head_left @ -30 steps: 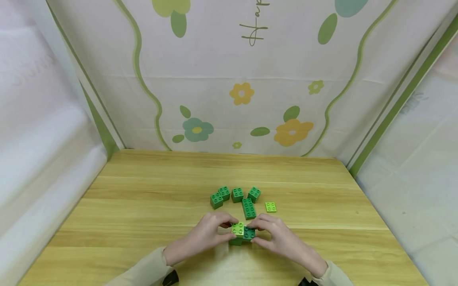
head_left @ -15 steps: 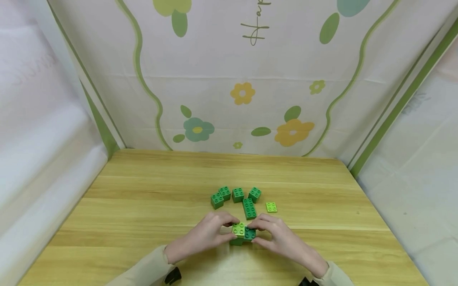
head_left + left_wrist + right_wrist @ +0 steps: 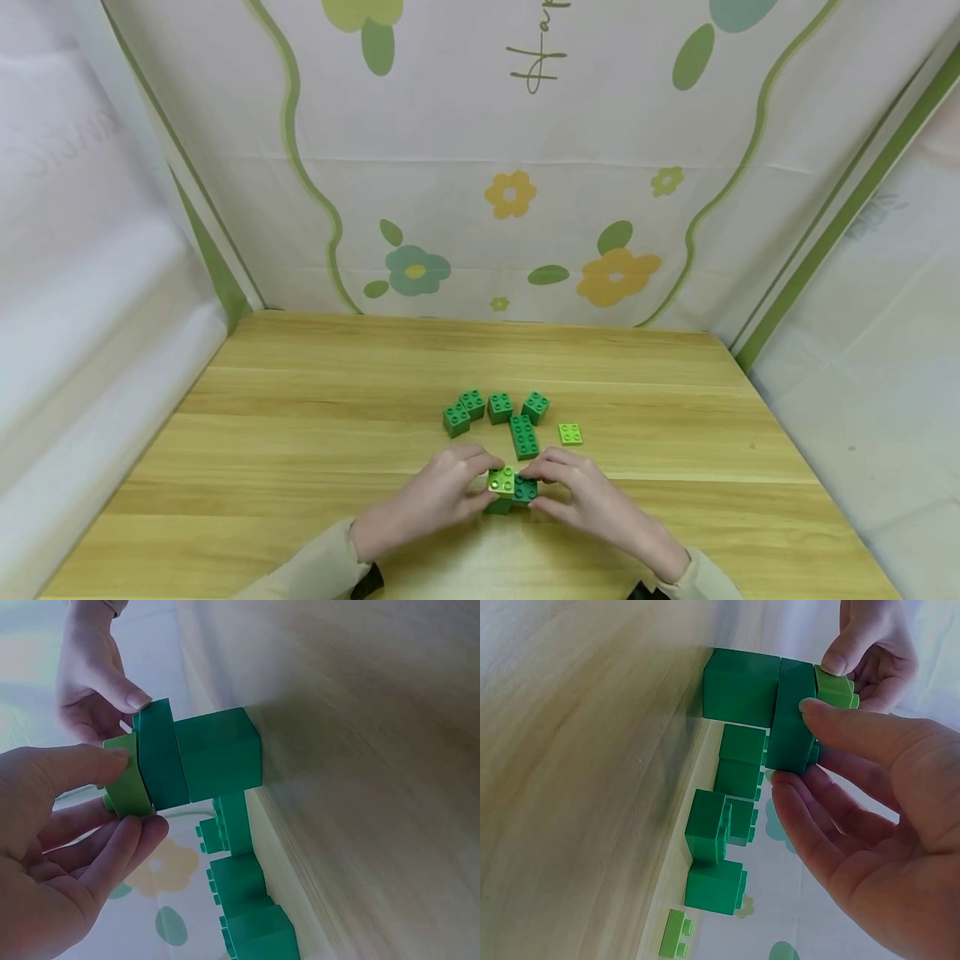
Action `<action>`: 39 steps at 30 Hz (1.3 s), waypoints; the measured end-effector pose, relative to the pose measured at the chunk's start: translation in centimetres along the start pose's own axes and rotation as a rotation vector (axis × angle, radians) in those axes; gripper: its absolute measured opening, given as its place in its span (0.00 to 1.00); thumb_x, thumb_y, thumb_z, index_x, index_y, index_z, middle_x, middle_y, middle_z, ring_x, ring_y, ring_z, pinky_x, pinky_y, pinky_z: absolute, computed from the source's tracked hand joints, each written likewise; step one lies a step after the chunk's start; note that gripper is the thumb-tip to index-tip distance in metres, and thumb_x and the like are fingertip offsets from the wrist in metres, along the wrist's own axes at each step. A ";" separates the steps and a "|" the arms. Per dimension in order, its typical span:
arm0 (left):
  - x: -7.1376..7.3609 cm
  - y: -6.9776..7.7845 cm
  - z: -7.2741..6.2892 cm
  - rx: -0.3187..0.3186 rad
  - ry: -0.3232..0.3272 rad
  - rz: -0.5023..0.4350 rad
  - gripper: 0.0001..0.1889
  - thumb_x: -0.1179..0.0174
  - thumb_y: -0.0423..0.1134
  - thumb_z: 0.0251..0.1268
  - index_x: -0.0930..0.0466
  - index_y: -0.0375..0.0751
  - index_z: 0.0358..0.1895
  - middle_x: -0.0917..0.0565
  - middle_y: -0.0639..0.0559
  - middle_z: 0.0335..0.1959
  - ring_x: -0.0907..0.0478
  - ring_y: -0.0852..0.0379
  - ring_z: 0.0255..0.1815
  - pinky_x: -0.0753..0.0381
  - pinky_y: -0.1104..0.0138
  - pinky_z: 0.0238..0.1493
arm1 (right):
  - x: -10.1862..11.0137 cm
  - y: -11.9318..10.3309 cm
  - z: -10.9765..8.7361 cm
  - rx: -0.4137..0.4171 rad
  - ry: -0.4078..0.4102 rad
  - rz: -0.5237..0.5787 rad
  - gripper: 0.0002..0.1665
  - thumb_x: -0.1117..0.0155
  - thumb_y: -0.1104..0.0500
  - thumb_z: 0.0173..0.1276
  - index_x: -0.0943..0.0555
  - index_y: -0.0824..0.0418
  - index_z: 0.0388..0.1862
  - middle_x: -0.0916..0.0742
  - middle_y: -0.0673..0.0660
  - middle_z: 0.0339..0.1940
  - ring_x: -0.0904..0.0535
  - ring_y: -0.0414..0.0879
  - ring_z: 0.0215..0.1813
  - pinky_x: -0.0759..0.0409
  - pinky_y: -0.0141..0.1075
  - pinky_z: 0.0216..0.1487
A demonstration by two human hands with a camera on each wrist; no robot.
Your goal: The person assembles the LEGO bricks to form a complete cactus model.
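Observation:
A small stack of toy building bricks stands on the table between my hands. Its base is a green brick; across that lies a flatter, dark green brick that overhangs to the right. On the left part of the dark one sits a lime green brick. My left hand pinches the lime brick between thumb and fingers. At the overhanging end, my right hand pinches the dark green brick, thumb on the near side and fingers on the far side. Fingers partly cover both upper bricks.
Behind the stack lie several loose green bricks, among them a long brick and a square brick to the left. A flat lime plate lies further right. White printed cloth bounds the wooden table at the back and sides.

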State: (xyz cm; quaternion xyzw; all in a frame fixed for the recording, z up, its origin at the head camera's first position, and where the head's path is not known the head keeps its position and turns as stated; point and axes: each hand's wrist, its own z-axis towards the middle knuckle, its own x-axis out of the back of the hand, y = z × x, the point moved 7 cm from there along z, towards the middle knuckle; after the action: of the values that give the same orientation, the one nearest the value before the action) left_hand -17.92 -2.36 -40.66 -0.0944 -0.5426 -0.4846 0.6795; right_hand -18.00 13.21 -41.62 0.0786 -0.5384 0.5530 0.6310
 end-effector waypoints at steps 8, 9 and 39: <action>-0.2 -0.3 0.0 0.030 -0.002 -0.061 0.17 0.28 0.34 0.54 0.16 0.36 0.48 0.12 0.47 0.43 0.14 0.57 0.43 0.16 0.79 0.46 | 0.1 -0.1 0.0 0.002 -0.001 0.001 0.19 0.26 0.67 0.57 0.17 0.62 0.49 0.14 0.53 0.46 0.14 0.43 0.45 0.11 0.33 0.45; -0.2 -0.4 0.0 0.038 -0.005 -0.073 0.17 0.28 0.34 0.54 0.16 0.36 0.48 0.12 0.47 0.43 0.14 0.56 0.44 0.16 0.78 0.46 | 0.1 -0.1 0.0 0.001 -0.002 0.000 0.20 0.26 0.67 0.57 0.17 0.62 0.49 0.14 0.53 0.46 0.14 0.43 0.45 0.11 0.33 0.45; -0.8 -2.1 -0.7 0.176 -0.083 -0.295 0.18 0.30 0.39 0.59 0.19 0.38 0.52 0.14 0.48 0.48 0.15 0.58 0.45 0.16 0.77 0.48 | 0.1 -0.1 -0.1 0.008 -0.014 -0.005 0.20 0.25 0.66 0.57 0.17 0.61 0.49 0.14 0.52 0.45 0.16 0.40 0.44 0.12 0.33 0.43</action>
State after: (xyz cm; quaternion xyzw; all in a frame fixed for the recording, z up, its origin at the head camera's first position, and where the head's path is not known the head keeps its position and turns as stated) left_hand -19.03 -3.43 -42.43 0.0260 -0.6184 -0.5254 0.5838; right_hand -17.85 13.28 -41.52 0.0863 -0.5404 0.5530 0.6282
